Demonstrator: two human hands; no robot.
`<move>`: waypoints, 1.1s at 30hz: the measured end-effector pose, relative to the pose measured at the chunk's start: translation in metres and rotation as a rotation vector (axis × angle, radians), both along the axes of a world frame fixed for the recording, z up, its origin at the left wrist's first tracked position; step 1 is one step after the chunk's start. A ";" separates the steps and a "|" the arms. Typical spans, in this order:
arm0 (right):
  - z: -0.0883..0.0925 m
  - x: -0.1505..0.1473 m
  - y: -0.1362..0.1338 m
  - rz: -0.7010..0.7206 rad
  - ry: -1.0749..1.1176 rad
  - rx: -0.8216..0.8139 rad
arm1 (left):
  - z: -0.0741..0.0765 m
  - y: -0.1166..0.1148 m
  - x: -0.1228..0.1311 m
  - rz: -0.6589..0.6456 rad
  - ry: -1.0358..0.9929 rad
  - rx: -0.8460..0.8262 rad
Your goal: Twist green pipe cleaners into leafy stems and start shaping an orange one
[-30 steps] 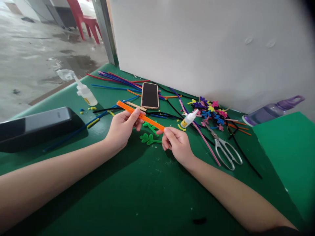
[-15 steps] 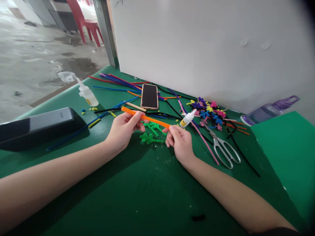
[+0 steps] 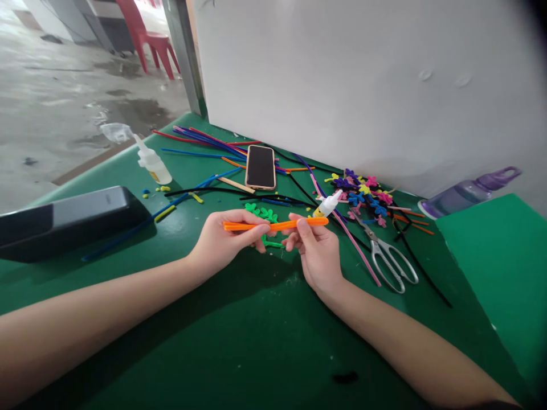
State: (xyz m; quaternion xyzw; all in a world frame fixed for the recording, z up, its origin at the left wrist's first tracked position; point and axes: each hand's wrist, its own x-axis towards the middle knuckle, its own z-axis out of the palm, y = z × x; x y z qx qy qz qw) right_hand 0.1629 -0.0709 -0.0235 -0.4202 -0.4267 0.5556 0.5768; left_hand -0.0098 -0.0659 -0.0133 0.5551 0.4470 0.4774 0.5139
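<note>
Between my two hands lies an orange pipe cleaner, folded so that its strands run side by side, nearly level. My left hand pinches it between thumb and fingers near its left part, where the loose ends stick out. Thumb and fingers of my right hand close on it near the rounded right end. Behind the hands, green pipe-cleaner leaf shapes lie on the green table, partly hidden by my fingers. A small white glue bottle stands just beyond my right hand.
Scissors and a pile of colourful pipe-cleaner flowers lie to the right, near a purple water bottle. A phone rests among loose pipe cleaners. A larger glue bottle and a black box are at left.
The orange pipe cleaner has turned from slanting down rightward to nearly level. My left hand has lowered and slid along it; my right hand now grips farther in from the right end.
</note>
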 end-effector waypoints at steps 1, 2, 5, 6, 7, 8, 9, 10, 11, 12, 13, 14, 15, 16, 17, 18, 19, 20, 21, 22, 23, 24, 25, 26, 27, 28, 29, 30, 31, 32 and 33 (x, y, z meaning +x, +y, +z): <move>0.000 0.000 0.000 -0.011 -0.005 0.001 | 0.000 -0.001 0.000 -0.029 0.022 0.007; 0.000 0.000 0.001 -0.028 -0.010 0.006 | 0.001 -0.002 0.000 -0.074 0.040 0.024; 0.001 0.002 0.003 -0.075 -0.030 0.012 | 0.003 -0.004 -0.002 -0.352 0.076 0.130; 0.001 0.003 0.004 -0.084 -0.040 0.010 | 0.004 -0.005 -0.003 -0.462 0.069 0.167; 0.001 0.003 0.005 -0.087 -0.051 0.008 | 0.004 -0.005 -0.004 -0.549 0.049 0.194; 0.000 0.003 0.005 -0.084 -0.061 0.007 | 0.003 -0.005 -0.004 -0.594 0.014 0.204; -0.001 0.003 0.005 -0.072 -0.070 0.009 | 0.003 -0.005 -0.005 -0.585 -0.032 0.198; -0.002 0.003 0.004 -0.049 -0.078 0.012 | 0.002 -0.004 -0.005 -0.534 -0.077 0.181; -0.003 0.003 0.002 -0.015 -0.086 0.015 | 0.001 -0.003 -0.005 -0.458 -0.106 0.156; -0.004 0.002 0.000 0.032 -0.094 0.016 | 0.000 -0.001 -0.005 -0.371 -0.111 0.128; -0.004 0.001 -0.002 0.090 -0.103 0.013 | -0.001 0.000 -0.005 -0.293 -0.091 0.103; -0.004 0.001 -0.005 0.155 -0.118 0.010 | -0.001 0.002 -0.004 -0.233 -0.049 0.079; -0.004 0.001 -0.007 0.228 -0.137 0.003 | -0.001 0.003 -0.003 -0.200 -0.001 0.063; -0.003 0.000 -0.009 0.289 -0.174 0.000 | 0.000 0.004 -0.003 -0.183 0.042 0.054; -0.002 0.000 -0.012 0.343 -0.212 0.002 | 0.000 0.004 -0.002 -0.177 0.065 0.053; -0.001 0.000 -0.013 0.380 -0.244 0.007 | 0.001 0.004 -0.001 -0.182 0.069 0.054; 0.000 0.000 -0.014 0.412 -0.275 0.015 | 0.002 0.004 0.000 -0.190 0.056 0.054; 0.001 0.001 -0.015 0.438 -0.302 0.023 | 0.002 0.004 0.001 -0.200 0.031 0.046; 0.001 0.001 -0.016 0.462 -0.326 0.031 | 0.003 0.004 0.001 -0.209 0.001 0.032; 0.002 0.001 -0.016 0.484 -0.353 0.040 | 0.003 0.004 0.002 -0.215 -0.027 0.012; 0.002 0.001 -0.016 0.502 -0.381 0.051 | 0.003 0.004 0.002 -0.219 -0.052 -0.011; 0.003 0.001 -0.015 0.515 -0.410 0.062 | 0.003 0.004 0.002 -0.219 -0.074 -0.033; 0.003 0.001 -0.015 0.522 -0.433 0.074 | 0.002 0.004 0.002 -0.216 -0.093 -0.051; 0.003 0.001 -0.015 0.527 -0.446 0.083 | 0.002 0.004 0.002 -0.215 -0.109 -0.067; 0.003 0.001 -0.015 0.532 -0.446 0.091 | 0.001 0.003 0.003 -0.218 -0.124 -0.082; 0.003 0.001 -0.015 0.539 -0.436 0.096 | 0.001 0.003 0.003 -0.228 -0.138 -0.098; 0.002 0.001 -0.016 0.549 -0.420 0.096 | 0.000 0.002 0.003 -0.242 -0.154 -0.114; 0.002 0.001 -0.016 0.559 -0.404 0.094 | 0.000 0.002 0.003 -0.255 -0.171 -0.131; 0.002 0.001 -0.017 0.568 -0.392 0.091 | 0.000 0.001 0.003 -0.268 -0.190 -0.146; 0.002 0.001 -0.017 0.572 -0.382 0.085 | -0.001 0.001 0.004 -0.279 -0.209 -0.159; 0.002 0.001 -0.018 0.569 -0.375 0.078 | -0.001 0.000 0.004 -0.287 -0.229 -0.170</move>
